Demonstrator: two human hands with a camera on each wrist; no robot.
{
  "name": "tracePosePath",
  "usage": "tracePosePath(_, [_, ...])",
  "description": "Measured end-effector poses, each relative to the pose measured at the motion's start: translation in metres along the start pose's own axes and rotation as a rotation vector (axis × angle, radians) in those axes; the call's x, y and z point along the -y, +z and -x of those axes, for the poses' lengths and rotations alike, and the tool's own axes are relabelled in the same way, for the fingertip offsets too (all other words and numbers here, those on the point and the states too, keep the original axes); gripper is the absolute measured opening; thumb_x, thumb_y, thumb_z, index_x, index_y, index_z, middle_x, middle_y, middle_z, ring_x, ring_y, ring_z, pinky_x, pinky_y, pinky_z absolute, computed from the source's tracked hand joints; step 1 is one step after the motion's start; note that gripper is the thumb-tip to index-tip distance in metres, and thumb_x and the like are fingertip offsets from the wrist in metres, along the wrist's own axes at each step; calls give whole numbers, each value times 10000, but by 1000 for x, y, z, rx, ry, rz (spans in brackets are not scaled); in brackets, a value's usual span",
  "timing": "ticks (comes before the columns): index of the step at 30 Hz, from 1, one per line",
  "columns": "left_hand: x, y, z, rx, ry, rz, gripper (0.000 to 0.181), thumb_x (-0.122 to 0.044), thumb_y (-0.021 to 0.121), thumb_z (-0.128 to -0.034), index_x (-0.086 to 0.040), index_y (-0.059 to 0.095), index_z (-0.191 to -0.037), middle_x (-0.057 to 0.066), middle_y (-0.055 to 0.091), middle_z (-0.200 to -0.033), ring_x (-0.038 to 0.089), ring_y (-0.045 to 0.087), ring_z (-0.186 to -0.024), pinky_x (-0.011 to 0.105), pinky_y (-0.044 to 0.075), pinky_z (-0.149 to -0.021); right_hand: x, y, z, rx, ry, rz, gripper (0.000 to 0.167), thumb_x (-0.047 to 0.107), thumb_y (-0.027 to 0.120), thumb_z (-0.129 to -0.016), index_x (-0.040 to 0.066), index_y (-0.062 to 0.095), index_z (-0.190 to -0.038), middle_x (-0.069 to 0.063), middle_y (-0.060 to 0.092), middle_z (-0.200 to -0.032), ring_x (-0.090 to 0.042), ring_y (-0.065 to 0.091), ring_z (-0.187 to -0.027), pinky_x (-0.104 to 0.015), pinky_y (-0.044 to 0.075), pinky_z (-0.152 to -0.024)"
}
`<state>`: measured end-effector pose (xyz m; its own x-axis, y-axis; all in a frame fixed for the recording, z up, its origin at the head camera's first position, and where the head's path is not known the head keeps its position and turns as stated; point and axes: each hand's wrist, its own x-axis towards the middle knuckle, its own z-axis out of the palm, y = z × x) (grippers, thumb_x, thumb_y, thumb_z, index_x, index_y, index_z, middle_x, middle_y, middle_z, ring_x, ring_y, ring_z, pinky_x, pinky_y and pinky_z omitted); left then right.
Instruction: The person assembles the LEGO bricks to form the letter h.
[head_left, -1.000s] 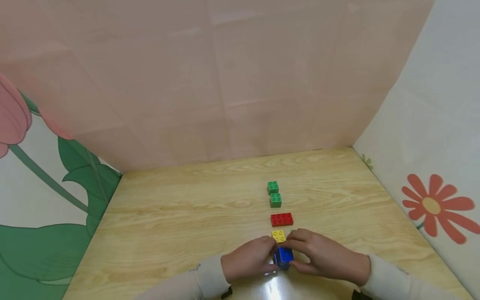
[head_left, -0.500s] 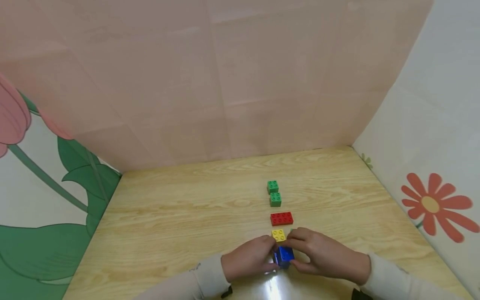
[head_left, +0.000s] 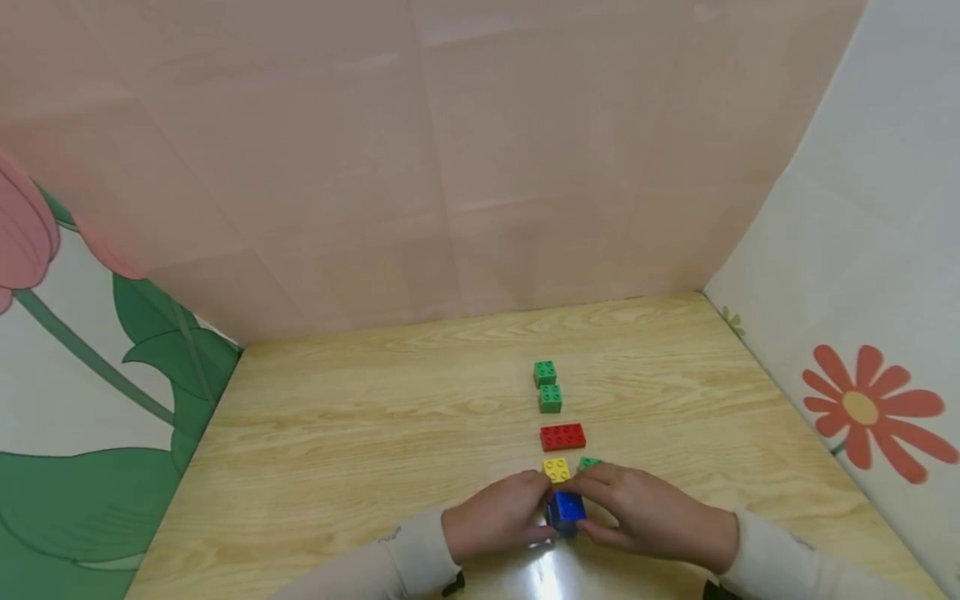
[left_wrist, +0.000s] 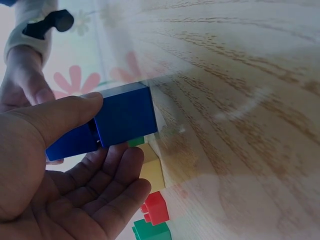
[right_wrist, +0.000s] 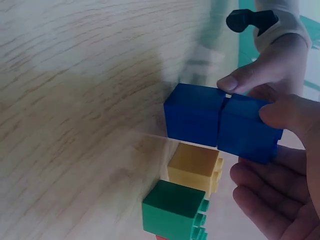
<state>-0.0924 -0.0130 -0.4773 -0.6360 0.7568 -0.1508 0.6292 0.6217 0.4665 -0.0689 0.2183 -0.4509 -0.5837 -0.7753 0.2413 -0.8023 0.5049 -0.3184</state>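
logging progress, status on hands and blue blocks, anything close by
Left hand pinching stacked blue blocks at the seam, right hand pinching upper block. Narrow gap showing between. Yellow block, nearest green block just beyond.

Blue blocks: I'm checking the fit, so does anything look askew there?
Yes: the upper blue block sits slightly tilted on the lower blue block, with a narrow gap between them in both wrist views, so they look not fully pressed together.

Left hand (head_left: 498, 517), right hand (head_left: 648, 517) facing each other, close together, both pinching.
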Motion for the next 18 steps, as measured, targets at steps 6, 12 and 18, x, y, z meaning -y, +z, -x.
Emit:
tracePosePath(6, [0,1,-1,7,-15,10,396,-378,759,-842,-166,599,-1135,-128,585,-956,-54,521,-797,118,470,-709,1,1,0,4,9,8,376,323,727,-883,142,646,-1203,68,658,-1098,-61,632,-971,-215,553,-760])
tracePosePath(12, [-1,1,-1,9,-23,22,381,-373,761,-841,-166,604,-1120,-130,583,-937,-51,520,-786,122,471,-701,0,1,1,9,17,5,375,324,725,-885,147,646,-1206,68,660,-1096,-59,635,-967,-205,549,-758])
tracePosePath(18, [-1,1,-1,13,-28,33,376,-378,763,-836,-169,608,-1108,-126,587,-935,-48,523,-787,127,473,-705,1,1,2,16,10,0,362,311,711,-900,137,642,-1210,62,662,-1095,-61,638,-963,-192,544,-761])
